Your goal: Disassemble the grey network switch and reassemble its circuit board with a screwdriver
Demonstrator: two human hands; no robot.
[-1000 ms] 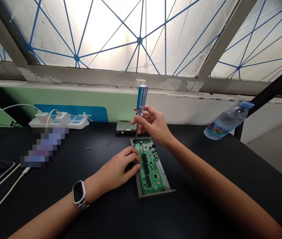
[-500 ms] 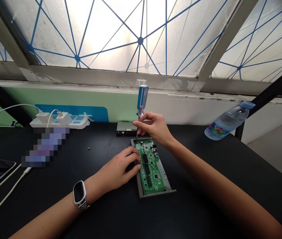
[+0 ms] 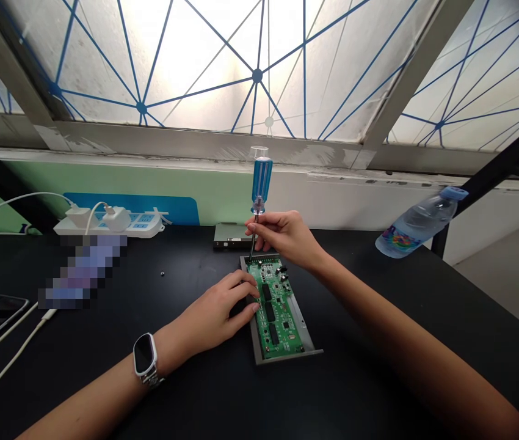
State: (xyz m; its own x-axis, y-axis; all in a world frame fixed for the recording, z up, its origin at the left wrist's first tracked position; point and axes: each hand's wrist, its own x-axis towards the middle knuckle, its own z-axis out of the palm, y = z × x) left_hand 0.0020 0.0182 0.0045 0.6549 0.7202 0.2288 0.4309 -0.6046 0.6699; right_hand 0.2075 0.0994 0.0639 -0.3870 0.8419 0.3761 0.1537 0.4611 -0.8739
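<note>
A screwdriver with a clear and blue striped handle stands nearly upright, its shaft pinched between the thumb and fingers of my right hand. Its tip meets the far left corner of a green circuit board, which lies in a grey metal tray; the contact spot is too small to make out. My left hand rests at the board's left edge, thumb and fingers apart, fingertips touching it without wrapping round. A watch sits on that wrist.
Behind the board lies a flat metal-cased box. A tiny screw-like piece is on the black table. A power strip with plugs and cables stands at left, near a phone. A water bottle leans at right.
The screwdriver's handle has turned slightly, its stripes showing differently, and my right fingers have shifted a little on the shaft. My left hand and the board stay in place.
</note>
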